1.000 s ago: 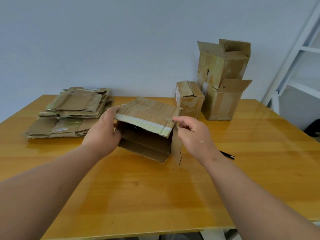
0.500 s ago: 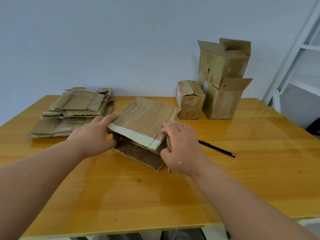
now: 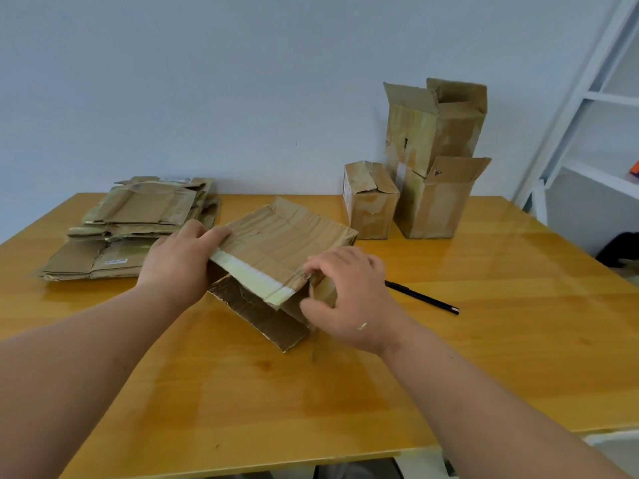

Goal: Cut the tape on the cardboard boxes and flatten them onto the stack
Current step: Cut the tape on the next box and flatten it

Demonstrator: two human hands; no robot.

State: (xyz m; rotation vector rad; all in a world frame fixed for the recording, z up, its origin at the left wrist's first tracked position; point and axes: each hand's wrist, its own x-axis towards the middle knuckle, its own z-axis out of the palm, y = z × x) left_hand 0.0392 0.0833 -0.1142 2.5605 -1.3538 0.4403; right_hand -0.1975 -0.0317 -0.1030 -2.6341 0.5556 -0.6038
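Two bare forearms reach in from the near edge of the yellow wooden table (image 3: 242, 402), meeting at a half-collapsed cardboard box (image 3: 287, 243) lying at table centre, open end toward the camera. Left hand (image 3: 179, 264), at 9 o'clock of the box: fingers curled over the top panel's near-left corner, thumb out of sight, gripping the edge just above a pale strip of tape (image 3: 254, 280) that runs along the panel's front lip. Right hand (image 3: 349, 299), at 4 o'clock of the box: fingertips pinching the top panel's right corner, thumb tucked against the side flap below; it covers most of that right side wall. Lower flap of the box rests flat on the wood, corrugated inner face showing. Black pen (image 3: 422, 299) lies on the table just right of the right hand, at 3 o'clock, apart from the box. Farther back at 10 o'clock, stack of flattened boxes (image 3: 138, 223), near the left hand but not touching it. At 1 o'clock, small closed box (image 3: 371, 202), then two taller open-topped boxes (image 3: 435, 157), the rear one highest, all close to the wall. White shelving frame (image 3: 587, 98) at far right.
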